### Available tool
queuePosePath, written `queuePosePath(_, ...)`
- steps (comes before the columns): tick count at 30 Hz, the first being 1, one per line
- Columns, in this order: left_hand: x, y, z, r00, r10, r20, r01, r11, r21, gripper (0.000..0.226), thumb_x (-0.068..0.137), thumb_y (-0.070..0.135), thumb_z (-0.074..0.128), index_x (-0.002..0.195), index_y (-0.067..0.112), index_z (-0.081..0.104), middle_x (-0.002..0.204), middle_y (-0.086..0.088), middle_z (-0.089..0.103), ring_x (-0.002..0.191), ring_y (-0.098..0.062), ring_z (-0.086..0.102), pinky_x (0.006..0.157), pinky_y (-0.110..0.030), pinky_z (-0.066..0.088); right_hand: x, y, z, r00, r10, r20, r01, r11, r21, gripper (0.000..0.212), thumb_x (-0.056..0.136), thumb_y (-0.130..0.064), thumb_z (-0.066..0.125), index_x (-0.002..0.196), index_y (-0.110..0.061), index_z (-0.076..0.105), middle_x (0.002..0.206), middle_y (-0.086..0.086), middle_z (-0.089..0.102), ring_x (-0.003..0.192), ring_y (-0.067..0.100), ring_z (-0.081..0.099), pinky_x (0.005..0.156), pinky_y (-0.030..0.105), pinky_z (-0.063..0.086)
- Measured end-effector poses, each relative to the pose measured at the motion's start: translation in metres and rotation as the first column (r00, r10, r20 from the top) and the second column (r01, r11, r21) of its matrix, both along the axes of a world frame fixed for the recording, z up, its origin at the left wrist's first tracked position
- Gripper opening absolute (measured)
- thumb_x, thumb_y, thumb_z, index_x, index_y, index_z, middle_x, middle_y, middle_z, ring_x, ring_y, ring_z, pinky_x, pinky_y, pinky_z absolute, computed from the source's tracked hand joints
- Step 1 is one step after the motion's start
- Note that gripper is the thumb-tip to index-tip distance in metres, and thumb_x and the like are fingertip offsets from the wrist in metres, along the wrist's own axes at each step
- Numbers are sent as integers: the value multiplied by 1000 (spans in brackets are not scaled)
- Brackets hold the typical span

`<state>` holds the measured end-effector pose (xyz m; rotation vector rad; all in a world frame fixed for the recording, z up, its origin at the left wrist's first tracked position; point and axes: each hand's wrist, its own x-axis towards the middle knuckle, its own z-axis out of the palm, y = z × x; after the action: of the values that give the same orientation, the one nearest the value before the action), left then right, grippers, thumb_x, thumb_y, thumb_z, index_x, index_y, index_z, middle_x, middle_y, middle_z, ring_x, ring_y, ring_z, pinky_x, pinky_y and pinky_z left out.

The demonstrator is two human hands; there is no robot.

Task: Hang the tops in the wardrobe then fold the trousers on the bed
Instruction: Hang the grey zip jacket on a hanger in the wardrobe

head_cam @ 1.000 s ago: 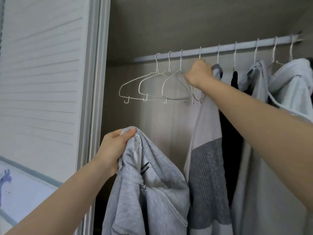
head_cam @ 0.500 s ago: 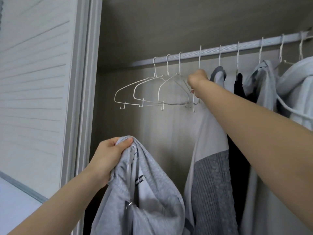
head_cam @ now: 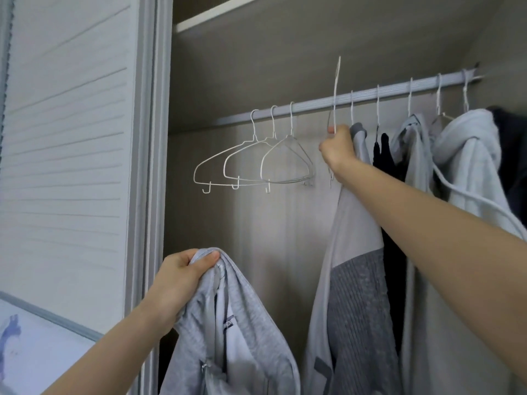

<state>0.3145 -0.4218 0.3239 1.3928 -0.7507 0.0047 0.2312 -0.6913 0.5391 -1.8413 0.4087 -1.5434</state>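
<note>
Lifted since before: wire hanger, hook clear above rail, pinched in right hand; left hand grips unhung grey hoodie; several tops hung; trousers unseen.

The lower part of the grey zip-up hooded top ran off the bottom edge at six o'clock. The right hand covered the shoulders of the thin white wire hanger it gripped. At three o'clock, a dark garment was cut by the frame's edge. The small label print on the grey top was unreadable.
</note>
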Motion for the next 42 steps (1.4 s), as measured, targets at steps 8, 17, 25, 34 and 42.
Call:
queuePosePath(8, -23, 9, -13, 1000, -3, -1, 3, 1000, -10, 19, 93, 26, 64, 94, 11, 75, 85, -9, 77, 82, -24, 74, 80, -37, 58, -53, 83, -136, 973, 193, 124, -183, 979, -84, 30, 93, -1, 37, 121, -13, 39, 86, 9, 52, 61, 9, 45, 49, 10, 37)
queuePosePath(17, -61, -1, -29, 999, -44, -25, 44, 999, 8, 21, 92, 25, 66, 89, 6, 74, 84, -14, 75, 88, -32, 72, 80, -39, 58, -127, 130, -216, 913, 399, 88, -404, 854, 329, 28, 89, 3, 47, 113, -12, 47, 69, 7, 53, 52, 14, 51, 54, 32, 46)
queuePosePath(25, -83, 5, -48, 988, 141, 59, -149, 977, 155, 30, 92, 29, 65, 89, -1, 70, 90, -25, 71, 84, -37, 69, 82, -51, 56, -187, 120, -262, 901, 431, -34, -412, 880, 235, 24, 93, -28, 58, 117, -29, 51, 45, -13, 39, 30, 2, 31, 34, 14, 25)
queuePosePath(34, -114, 4, -74, 917, 331, 223, -393, 846, 361, 31, 92, 33, 64, 85, 3, 71, 85, -19, 71, 81, -35, 67, 77, -45, 53, -260, 118, -279, 787, 591, -175, -591, 804, 58, 30, 100, -18, 45, 93, -38, 66, 41, -9, 27, 35, 5, 24, 37, 17, 24)
queuePosePath(42, -145, 4, -75, 941, 210, 266, -309, 852, 422, 37, 91, 30, 67, 85, -7, 66, 70, -17, 59, 67, -20, 52, 66, -35, 45, -251, 119, -296, 634, 625, -456, -633, 758, 159, 23, 100, -23, 46, 96, -28, 67, 34, -7, 38, 30, 4, 33, 35, 15, 28)
